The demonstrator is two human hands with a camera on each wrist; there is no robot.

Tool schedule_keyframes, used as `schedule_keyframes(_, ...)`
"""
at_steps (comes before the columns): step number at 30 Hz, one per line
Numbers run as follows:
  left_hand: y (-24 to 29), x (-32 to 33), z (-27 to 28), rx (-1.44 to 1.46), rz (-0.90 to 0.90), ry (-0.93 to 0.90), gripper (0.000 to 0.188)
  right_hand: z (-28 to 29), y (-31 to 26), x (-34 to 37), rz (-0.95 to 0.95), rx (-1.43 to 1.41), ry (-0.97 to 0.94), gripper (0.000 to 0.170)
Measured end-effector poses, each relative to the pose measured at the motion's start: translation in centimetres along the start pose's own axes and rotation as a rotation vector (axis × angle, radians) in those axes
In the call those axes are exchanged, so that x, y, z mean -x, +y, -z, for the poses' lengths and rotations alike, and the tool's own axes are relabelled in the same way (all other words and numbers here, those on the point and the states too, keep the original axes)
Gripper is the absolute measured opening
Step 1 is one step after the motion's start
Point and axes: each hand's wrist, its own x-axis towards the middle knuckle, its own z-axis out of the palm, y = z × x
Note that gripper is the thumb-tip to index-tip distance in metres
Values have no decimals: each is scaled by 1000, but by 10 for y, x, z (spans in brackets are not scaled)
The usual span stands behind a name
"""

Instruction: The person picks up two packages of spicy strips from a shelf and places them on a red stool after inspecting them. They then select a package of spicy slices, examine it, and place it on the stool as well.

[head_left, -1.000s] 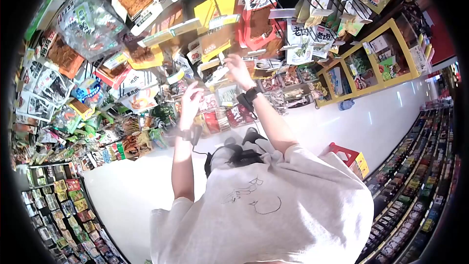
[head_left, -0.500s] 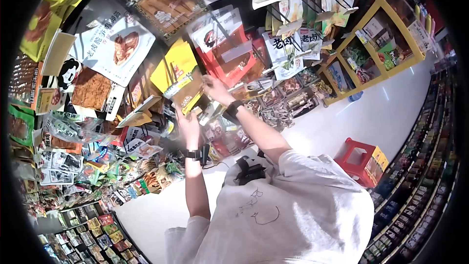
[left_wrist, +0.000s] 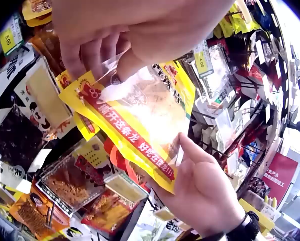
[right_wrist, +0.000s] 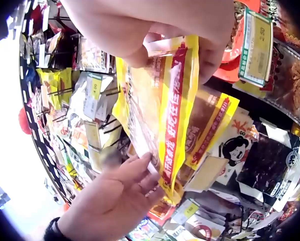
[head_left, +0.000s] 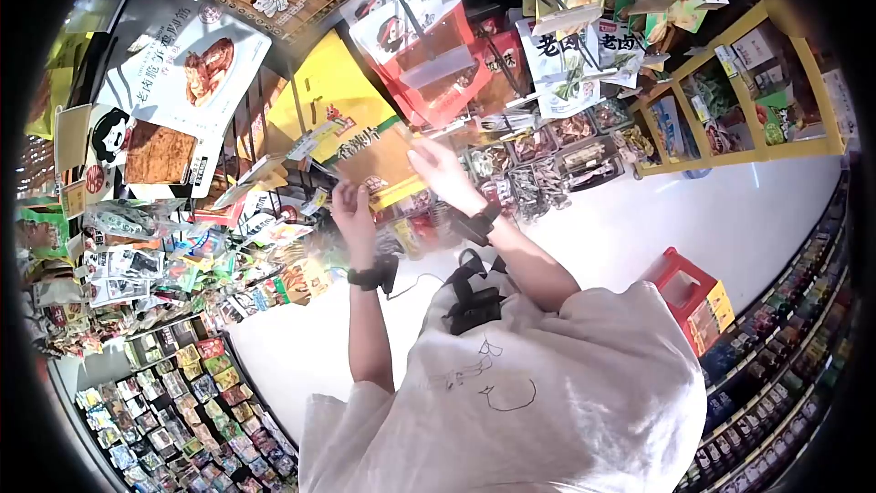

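A flat yellow-edged snack packet (head_left: 379, 167) with a clear window and a red printed strip is stretched between both hands in front of the hanging rack. My left hand (head_left: 354, 217) grips one end of it; the left wrist view shows its fingers curled at the packet's edge. At the opposite end, my right hand (head_left: 443, 173) pinches the packet, its thumb (left_wrist: 192, 148) lying on the front face. Glare whitens part of the window. Right behind hangs another yellow packet (head_left: 328, 96), and a similar one (right_wrist: 210, 125) shows beside it in the right wrist view.
Packets hang on hooks with price tags (right_wrist: 257, 47) all around the hands. A red-and-white packet (head_left: 424, 55) is close by on the right. Lower down are bins of small wrapped snacks (head_left: 538, 178). A yellow-framed case (head_left: 739, 82) stands farther right, a red stool (head_left: 684, 297) on the floor.
Both hands have come in to the yellow packet, which hung among the others, and now hold it by its two ends. The head view has moved closer to the rack.
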Motion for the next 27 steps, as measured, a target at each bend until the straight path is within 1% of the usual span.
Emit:
schedule_keyframes(1, -1, 9, -1, 70, 33, -7, 25, 7, 2, 5, 7, 48, -26, 27)
schedule_keyframes(2, -1, 21, 0, 62, 26, -51, 23, 13, 5, 12, 13, 95, -49, 27)
schedule_keyframes(5, 5, 48, 5, -2, 146, -46, 21, 27, 1, 38, 61, 219, -91, 27)
schedule_keyframes(7, -15, 60, 14, 1, 181, -102, 22, 34, 1, 57, 58, 276, -99, 24)
schedule_keyframes(8, -26, 67, 16, 3, 216, -119, 21, 41, 7, 64, 27, 289, -110, 20)
schedule_keyframes(10, -26, 86, 15, -2, 260, -162, 20, 54, 13, 85, -44, 286, -119, 18)
schedule_keyframes(11, -34, 94, 18, -125, 237, -214, 20, 61, 17, 96, -79, 284, -123, 17)
schedule_keyframes(12, -21, 105, 12, -62, 246, -281, 21, 69, 32, 106, -61, 281, -115, 16)
schedule_keyframes(13, -8, 118, 8, 1, 260, -348, 23, 74, 30, 121, -94, 256, -136, 16)
schedule_keyframes(15, -39, 138, 17, 66, 323, -371, 26, 89, 24, 148, -153, 212, -176, 17)
schedule_keyframes(16, -44, 145, 17, 100, 351, -386, 27, 100, 30, 160, -172, 294, -232, 19)
schedule_keyframes(17, -50, 160, 25, 78, 356, -452, 29, 113, 34, 188, -258, 234, -192, 19)
schedule_keyframes(19, -37, 171, 27, 41, 359, -558, 33, 117, 28, 214, -259, 256, -185, 19)
schedule_keyframes(20, -38, 180, 28, 128, 371, -545, 33, 116, 25, 229, -252, 242, -150, 19)
schedule_keyframes(21, -22, 188, 26, 131, 316, -562, 31, 114, 22, 243, -246, 231, -117, 19)
schedule_keyframes(22, -16, 196, 28, 112, 312, -561, 29, 109, 20, 256, -239, 220, -85, 19)
schedule_keyframes(25, -19, 222, 43, 80, 266, -533, 24, 91, 15, 296, -231, 225, 0, 21)
schedule_keyframes(27, -12, 243, 53, 125, 288, -520, 23, 80, 4, 319, -232, 272, 12, 21)
